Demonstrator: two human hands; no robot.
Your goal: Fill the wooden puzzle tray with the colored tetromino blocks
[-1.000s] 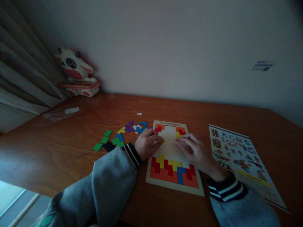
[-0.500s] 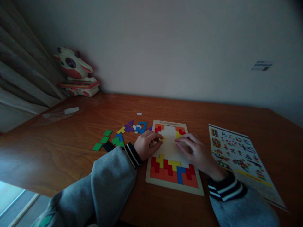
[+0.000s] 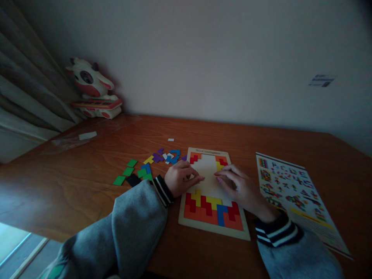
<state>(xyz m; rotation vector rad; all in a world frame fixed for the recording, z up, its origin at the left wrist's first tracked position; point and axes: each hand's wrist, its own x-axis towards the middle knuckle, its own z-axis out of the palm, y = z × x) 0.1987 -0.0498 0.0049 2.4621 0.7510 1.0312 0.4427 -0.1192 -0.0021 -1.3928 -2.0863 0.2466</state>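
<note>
My left hand (image 3: 181, 179) rests over the left side of the wooden puzzle board (image 3: 214, 231), thumb and forefinger pinched together. A yellow puzzle piece is at those fingertips, mostly hidden by them. Over the board's right side hovers my right hand (image 3: 238, 185), fingers slightly apart and holding nothing visible. Its fingertips are just below a yellow piece (image 3: 219, 166) lying in the board. Red, orange, yellow and blue pieces (image 3: 221, 215) fill the near end of the board. Red and orange pieces (image 3: 195, 157) sit in its far corners, with bare pale board between.
Loose green pieces (image 3: 128, 171), a black piece (image 3: 133, 179) and purple pieces (image 3: 157, 157) lie left of the board, among blue, white and yellow ones. A printed pattern sheet (image 3: 296, 193) lies to the right. A cow-shaped toy keyboard (image 3: 97, 91) stands at the back left.
My left fingertips have shifted slightly right and down, drawing closer together. The yellow piece visible at them earlier is now mostly covered. My right hand has barely moved.
</note>
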